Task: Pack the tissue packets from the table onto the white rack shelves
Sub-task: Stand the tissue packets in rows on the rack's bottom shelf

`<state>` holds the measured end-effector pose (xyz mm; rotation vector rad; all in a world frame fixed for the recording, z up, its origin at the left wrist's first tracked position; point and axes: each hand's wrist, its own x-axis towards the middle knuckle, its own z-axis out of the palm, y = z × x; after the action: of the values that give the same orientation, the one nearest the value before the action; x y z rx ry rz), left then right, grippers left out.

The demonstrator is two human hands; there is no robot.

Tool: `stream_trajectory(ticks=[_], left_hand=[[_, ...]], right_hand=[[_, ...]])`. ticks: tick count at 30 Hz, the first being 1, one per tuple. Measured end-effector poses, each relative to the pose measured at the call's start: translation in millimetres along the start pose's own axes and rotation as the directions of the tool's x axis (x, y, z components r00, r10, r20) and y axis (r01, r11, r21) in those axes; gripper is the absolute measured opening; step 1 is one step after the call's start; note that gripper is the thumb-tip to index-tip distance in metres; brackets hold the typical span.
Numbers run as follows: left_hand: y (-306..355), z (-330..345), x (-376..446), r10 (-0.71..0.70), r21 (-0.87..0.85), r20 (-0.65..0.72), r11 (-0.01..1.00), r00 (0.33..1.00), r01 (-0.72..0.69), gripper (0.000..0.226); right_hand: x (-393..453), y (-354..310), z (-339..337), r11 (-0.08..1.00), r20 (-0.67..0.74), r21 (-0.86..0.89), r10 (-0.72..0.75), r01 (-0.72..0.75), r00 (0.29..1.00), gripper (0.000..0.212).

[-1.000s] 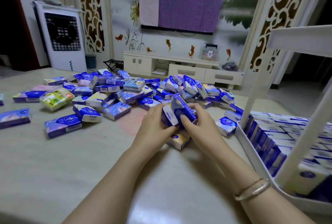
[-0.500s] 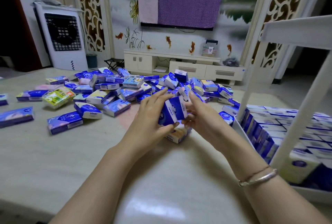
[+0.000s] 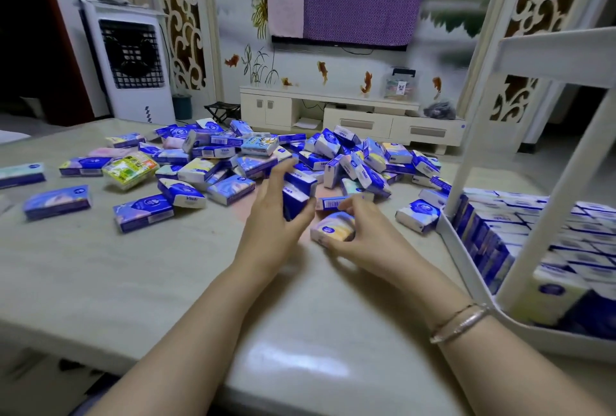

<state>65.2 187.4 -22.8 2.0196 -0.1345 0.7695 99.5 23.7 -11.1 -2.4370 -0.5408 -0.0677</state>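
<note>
Several blue and white tissue packets [image 3: 230, 162] lie heaped across the middle of the table [image 3: 133, 269]. My left hand [image 3: 271, 215] holds two upright blue packets [image 3: 296, 197] between thumb and fingers, just above the table. My right hand [image 3: 363, 232] curls round a pale yellow and white packet [image 3: 333, 230] lying flat on the table beside them. The white rack [image 3: 466, 255] stands at the right, its lower shelf packed with rows of upright blue packets [image 3: 533, 232].
A yellow-green packet [image 3: 130, 168] lies at the left among the blue ones. The rack's upper shelf [image 3: 560, 55] juts out at upper right, with a slanted white post [image 3: 550, 225] in front. Beyond the table stand a white cabinet [image 3: 333, 115] and a white air cooler [image 3: 130, 62].
Both hands held the blue packets together in the air; now the left hand holds them alone, lower down, and the right hand has dropped onto the pale yellow packet on the table.
</note>
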Motion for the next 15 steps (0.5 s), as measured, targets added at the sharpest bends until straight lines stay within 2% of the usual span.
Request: stream_trajectory(ticks=[1,3,5,7,10,15], left_hand=[[2,1,-5,0.008,0.022,0.018,1.000,1.000,-0.008,0.053],[8,1,-15,0.027,0.056,0.058,0.998,0.998,-0.030,0.048],[17,1,-25,0.050,0.051,0.087,0.997,0.995,-0.054,0.049],[30,3,-31,0.078,0.009,0.100,0.997,0.992,-0.079,0.049],[59,6,-35,0.123,-0.068,0.107,0.991,0.987,-0.117,0.048],[115,7,-42,0.253,-0.085,0.110,0.966,0.961,-0.245,0.053]], right_hand=[[0,-3,-2,1.000,-0.027,0.023,0.009,-0.008,1.000,0.058],[-1,-10,-14,0.974,-0.065,0.212,0.099,-0.083,0.993,0.047],[-6,-17,-31,0.901,-0.051,0.409,0.182,-0.146,0.982,0.035],[-19,-22,-50,0.851,-0.009,0.494,0.210,-0.178,0.978,0.029],[-47,-29,-77,0.816,0.011,0.560,0.162,-0.140,0.987,0.033],[-98,-42,-116,0.766,-0.017,0.641,0.061,-0.035,0.998,0.035]])
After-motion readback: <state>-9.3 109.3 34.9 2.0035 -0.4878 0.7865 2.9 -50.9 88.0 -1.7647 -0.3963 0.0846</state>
